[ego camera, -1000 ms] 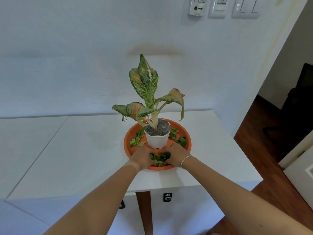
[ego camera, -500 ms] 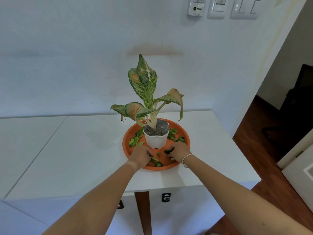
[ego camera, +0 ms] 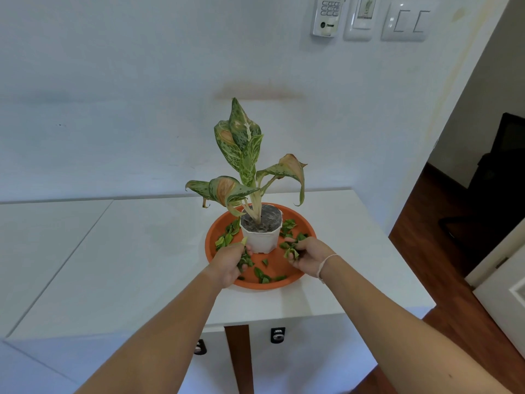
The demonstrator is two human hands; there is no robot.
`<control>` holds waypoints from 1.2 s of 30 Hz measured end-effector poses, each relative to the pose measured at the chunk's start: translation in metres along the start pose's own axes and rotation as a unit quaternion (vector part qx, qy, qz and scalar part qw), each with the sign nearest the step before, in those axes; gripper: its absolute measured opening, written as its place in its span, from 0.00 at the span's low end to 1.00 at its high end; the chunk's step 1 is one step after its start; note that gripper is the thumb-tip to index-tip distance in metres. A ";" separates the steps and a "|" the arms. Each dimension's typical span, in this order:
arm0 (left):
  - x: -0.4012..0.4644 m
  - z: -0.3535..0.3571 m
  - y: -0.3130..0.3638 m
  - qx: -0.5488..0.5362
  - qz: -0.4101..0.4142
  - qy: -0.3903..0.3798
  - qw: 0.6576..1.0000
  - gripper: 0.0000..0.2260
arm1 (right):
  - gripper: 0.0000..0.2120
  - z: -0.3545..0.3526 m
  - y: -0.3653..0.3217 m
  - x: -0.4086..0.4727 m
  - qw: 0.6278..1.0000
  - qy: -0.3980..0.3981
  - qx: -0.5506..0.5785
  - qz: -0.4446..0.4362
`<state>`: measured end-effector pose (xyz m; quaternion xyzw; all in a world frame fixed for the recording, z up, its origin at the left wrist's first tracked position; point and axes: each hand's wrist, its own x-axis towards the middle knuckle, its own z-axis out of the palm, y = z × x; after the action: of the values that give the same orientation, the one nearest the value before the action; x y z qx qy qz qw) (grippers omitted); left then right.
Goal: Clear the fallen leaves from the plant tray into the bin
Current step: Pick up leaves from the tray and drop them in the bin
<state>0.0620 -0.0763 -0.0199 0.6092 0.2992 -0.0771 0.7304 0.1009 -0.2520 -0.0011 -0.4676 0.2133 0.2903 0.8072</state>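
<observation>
- Small green fallen leaves [ego camera: 265, 275]: scattered in round orange plastic plant tray [ego camera: 216, 231] on white table [ego camera: 127, 251], around white plastic pot [ego camera: 260, 240].
- Left hand [ego camera: 228, 264]: near-left of pot, fingers curled around a clump of leaves.
- Right hand [ego camera: 308, 255]: near-right of pot, fingers pinching several leaves.

I see a white table [ego camera: 147, 251] filling the lower left and centre of the frame. On the white wall [ego camera: 142, 81] at the upper right hang a keypad remote [ego camera: 327, 15], a small wall controller [ego camera: 360, 17] and a double light switch [ego camera: 409, 21]. A wooden floor [ego camera: 454, 251] shows at the right edge.
</observation>
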 end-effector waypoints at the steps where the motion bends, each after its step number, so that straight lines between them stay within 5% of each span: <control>1: -0.003 0.001 0.001 -0.011 -0.001 0.000 1.000 0.12 | 0.15 -0.001 0.001 0.000 1.000 0.009 0.015 0.008; 11: -0.013 0.000 0.001 -0.108 -0.047 0.022 0.993 0.14 | 0.09 0.002 0.005 -0.004 0.990 0.039 0.136 0.030; 20: -0.017 -0.001 0.001 -0.129 -0.045 0.016 0.991 0.18 | 0.14 0.001 0.003 0.008 0.986 0.015 0.168 0.013; 29: -0.013 -0.003 0.003 -0.184 -0.022 0.014 0.983 0.09 | 0.13 0.003 0.000 0.012 0.965 0.006 0.257 0.043; 36: -0.012 -0.005 0.003 -0.167 -0.031 0.020 0.985 0.11 | 0.14 0.003 0.003 0.013 0.932 0.035 0.358 0.045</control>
<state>0.0518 -0.0737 -0.0116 0.4707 0.3410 -0.0362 0.8130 0.1090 -0.2452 -0.0096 -0.1474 0.3523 0.2137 0.8992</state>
